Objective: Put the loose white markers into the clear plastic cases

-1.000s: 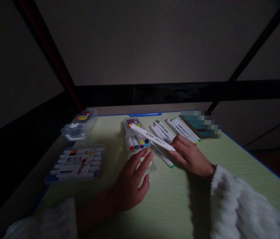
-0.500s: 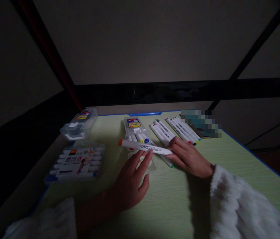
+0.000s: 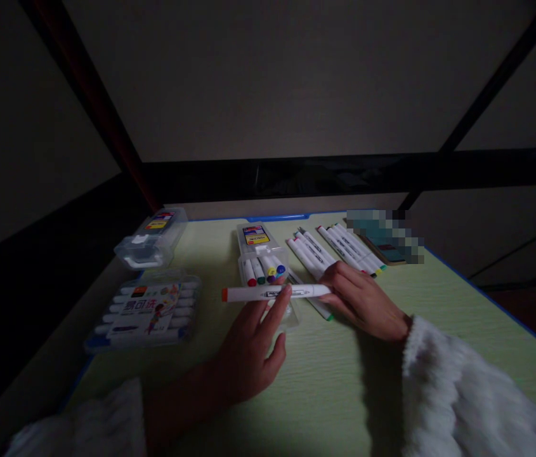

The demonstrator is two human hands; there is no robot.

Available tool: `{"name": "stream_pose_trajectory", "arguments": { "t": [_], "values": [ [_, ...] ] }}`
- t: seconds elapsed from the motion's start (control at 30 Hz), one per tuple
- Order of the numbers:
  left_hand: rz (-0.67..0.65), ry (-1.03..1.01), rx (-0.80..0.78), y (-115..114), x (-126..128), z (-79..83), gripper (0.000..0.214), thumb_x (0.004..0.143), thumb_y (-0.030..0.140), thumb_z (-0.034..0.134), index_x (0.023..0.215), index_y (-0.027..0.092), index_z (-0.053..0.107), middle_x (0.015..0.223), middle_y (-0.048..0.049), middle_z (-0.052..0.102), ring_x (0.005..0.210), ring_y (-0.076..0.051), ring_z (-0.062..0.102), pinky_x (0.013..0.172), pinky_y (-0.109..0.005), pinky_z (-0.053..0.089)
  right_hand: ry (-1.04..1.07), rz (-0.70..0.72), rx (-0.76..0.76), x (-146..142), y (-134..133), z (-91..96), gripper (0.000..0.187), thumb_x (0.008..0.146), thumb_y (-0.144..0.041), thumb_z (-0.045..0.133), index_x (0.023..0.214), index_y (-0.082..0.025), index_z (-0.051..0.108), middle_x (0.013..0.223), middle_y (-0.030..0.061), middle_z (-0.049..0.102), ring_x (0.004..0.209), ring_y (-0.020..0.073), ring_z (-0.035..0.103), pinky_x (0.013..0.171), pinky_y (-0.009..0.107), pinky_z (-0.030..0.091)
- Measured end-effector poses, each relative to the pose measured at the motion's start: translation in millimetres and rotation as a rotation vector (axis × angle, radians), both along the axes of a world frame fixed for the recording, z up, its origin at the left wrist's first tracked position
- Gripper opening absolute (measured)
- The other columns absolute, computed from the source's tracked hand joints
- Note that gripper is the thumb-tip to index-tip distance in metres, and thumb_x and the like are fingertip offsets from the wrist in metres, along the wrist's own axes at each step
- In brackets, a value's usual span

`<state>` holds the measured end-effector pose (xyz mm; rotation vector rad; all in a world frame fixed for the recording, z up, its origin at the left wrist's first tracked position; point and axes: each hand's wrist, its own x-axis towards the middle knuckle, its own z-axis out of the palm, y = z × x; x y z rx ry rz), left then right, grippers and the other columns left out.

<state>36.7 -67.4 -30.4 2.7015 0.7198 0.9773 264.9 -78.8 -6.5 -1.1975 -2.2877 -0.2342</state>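
Right hand point(image 3: 363, 301): fingers closed in a pinch on the 3 o'clock end of a white marker point(image 3: 274, 292). The marker is level and runs from 9 o'clock to 3 o'clock, with an orange cap at its 9 o'clock end. It is held over the near middle of the table point(image 3: 344, 393).

Left hand point(image 3: 248, 349): fingers spread and extended, gripping nothing. The index fingertip point(image 3: 287, 292) touches the marker barrel from the 6 o'clock side. Contact by the other fingertips cannot be told. A clear lid point(image 3: 292, 321) lies flat beneath those fingers.

Open clear case point(image 3: 262, 251): at 12 o'clock of the marker, just beside it, with coloured caps showing at its near end.

Loose markers point(image 3: 315, 251): laid in rows at 12 to 1 o'clock of the right hand, one reaching under that hand.

Boxed marker set point(image 3: 146, 308): at 9 o'clock of the left hand, well apart.

Closed clear case point(image 3: 151, 244): at 12 o'clock of the boxed set, near it.

Right sleeve point(image 3: 462, 393): white, fleecy, covering the forearm to the wrist. Lighting is dim
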Motion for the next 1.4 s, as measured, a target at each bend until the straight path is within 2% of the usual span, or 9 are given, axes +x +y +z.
{"name": "stream_pose_trajectory", "arguments": {
  "t": [0.3, 0.67, 0.97, 1.2, 1.4],
  "values": [
    [-0.028, -0.005, -0.037, 1.1, -0.5, -0.2, 0.073, 0.081, 0.007, 0.043, 0.143, 0.017, 0.005, 0.137, -0.0168, 0.036, 0.125, -0.028, 0.038, 0.102, -0.046, 0.038, 0.036, 0.034, 0.044, -0.7, 1.0, 0.0, 0.025, 0.094, -0.035, 0.034, 0.086, -0.017, 0.05, 0.075, 0.0055, 0.055, 0.064, 0.0158, 0.051, 0.054, 0.027, 0.041],
    [-0.03, -0.009, 0.009, 1.1, -0.8, -0.3, 0.072, 0.081, 0.006, 0.043, 0.142, 0.016, 0.008, 0.138, -0.0168, 0.035, 0.129, -0.028, 0.033, 0.103, -0.044, 0.037, 0.042, 0.042, 0.052, -0.1, 1.4, -2.1, 0.019, 0.093, -0.033, 0.035, 0.089, -0.018, 0.045, 0.075, 0.0056, 0.055, 0.062, 0.0152, 0.05, 0.053, 0.027, 0.041],
    [-0.028, -0.024, -0.004, -0.1, -0.6, -1.2, 0.071, 0.081, 0.005, 0.043, 0.142, 0.018, 0.009, 0.139, -0.0151, 0.035, 0.129, -0.027, 0.035, 0.104, -0.044, 0.036, 0.092, 0.072, 0.082, 0.6, 3.0, -4.7, 0.007, 0.091, -0.023, 0.041, 0.084, -0.02, 0.04, 0.072, 0.0029, 0.052, 0.057, 0.0132, 0.045, 0.05, 0.025, 0.039],
    [-0.025, 0.002, -0.031, 0.2, -0.2, -0.2, 0.067, 0.081, 0.006, 0.043, 0.141, 0.017, 0.014, 0.139, -0.0153, 0.036, 0.128, -0.027, 0.035, 0.103, -0.044, 0.038, 0.034, 0.056, 0.115, -0.4, 2.6, -4.1, 0.007, 0.091, -0.02, 0.039, 0.085, -0.019, 0.041, 0.067, 0.0021, 0.053, 0.054, 0.0134, 0.045, 0.05, 0.025, 0.038],
    [-0.028, 0.002, -0.032, 0.2, 0.4, 0.5, 0.065, 0.082, 0.006, 0.042, 0.14, 0.016, 0.016, 0.138, -0.0163, 0.036, 0.129, -0.026, 0.035, 0.103, -0.044, 0.037, 0.003, 0.072, 0.112, -1.1, 2.4, -3.4, 0.015, 0.094, -0.025, 0.036, 0.088, -0.017, 0.047, 0.068, 0.0035, 0.058, 0.057, 0.0138, 0.05, 0.053, 0.025, 0.04]
  ]
}}
